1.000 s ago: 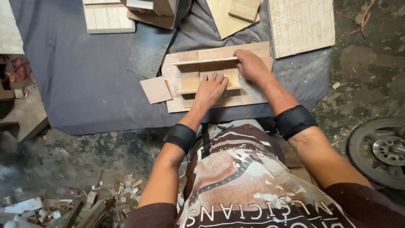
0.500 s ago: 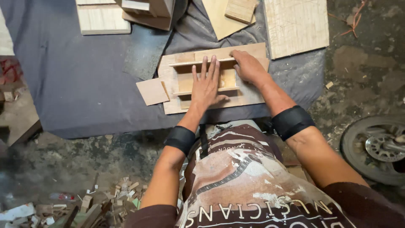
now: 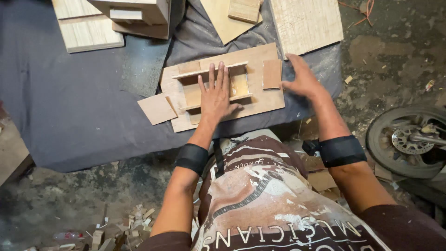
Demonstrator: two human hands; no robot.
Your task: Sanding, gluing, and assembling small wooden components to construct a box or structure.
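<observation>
My left hand [image 3: 216,92] lies flat, fingers spread, on a small open wooden frame [image 3: 195,89] made of thin strips. The frame rests on a flat plywood board [image 3: 260,100] lying on a grey cloth [image 3: 79,102]. My right hand [image 3: 301,78] hovers open at the board's right edge, holding nothing, just right of a small rectangular wood piece [image 3: 272,74] that lies on the board. A loose square of plywood [image 3: 157,108] sits on the cloth at the board's left corner.
More plywood panels [image 3: 306,23] and a wooden box [image 3: 139,14] lie at the cloth's far side, with a slatted panel [image 3: 86,28] to the left. A wheel [image 3: 409,139] is on the dirt floor at right. Wood scraps [image 3: 125,223] litter the floor near left.
My right hand has lifted off the frame's right end and moved right to the board's edge. The small rectangular piece now lies uncovered. My left hand stays pressed on the frame.
</observation>
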